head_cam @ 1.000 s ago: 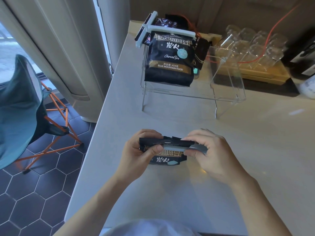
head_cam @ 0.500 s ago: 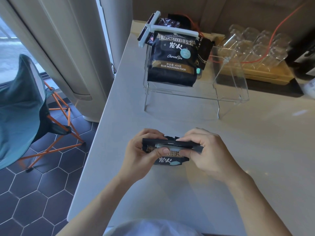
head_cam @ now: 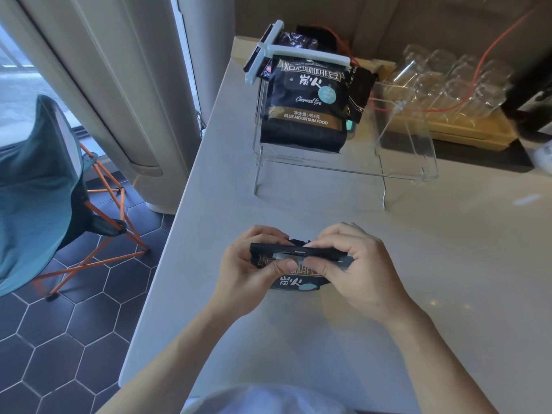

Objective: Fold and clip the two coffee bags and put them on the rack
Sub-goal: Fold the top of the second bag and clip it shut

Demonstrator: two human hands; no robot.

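A black coffee bag (head_cam: 294, 282) stands on the counter close to me, its top edge folded over. My left hand (head_cam: 245, 270) pinches the left end of the fold and my right hand (head_cam: 355, 270) pinches the right end; a pale strip, perhaps a clip, shows between my thumbs. On the clear acrylic rack (head_cam: 412, 162) at the back leans another black coffee bag (head_cam: 304, 109), closed along its top by a long white clip (head_cam: 307, 53). More dark bags sit behind it.
The counter's left edge (head_cam: 179, 216) drops to a dark hexagon-tile floor with a teal folding chair (head_cam: 38, 186). Upturned glasses (head_cam: 442, 82) on a yellow tray stand at the back right, crossed by an orange cable. A dark appliance sits at the far right.
My hands have stayed on the bag's top, thumbs pressing the fold flatter. The view has shifted slightly; the bag on the rack has not moved.
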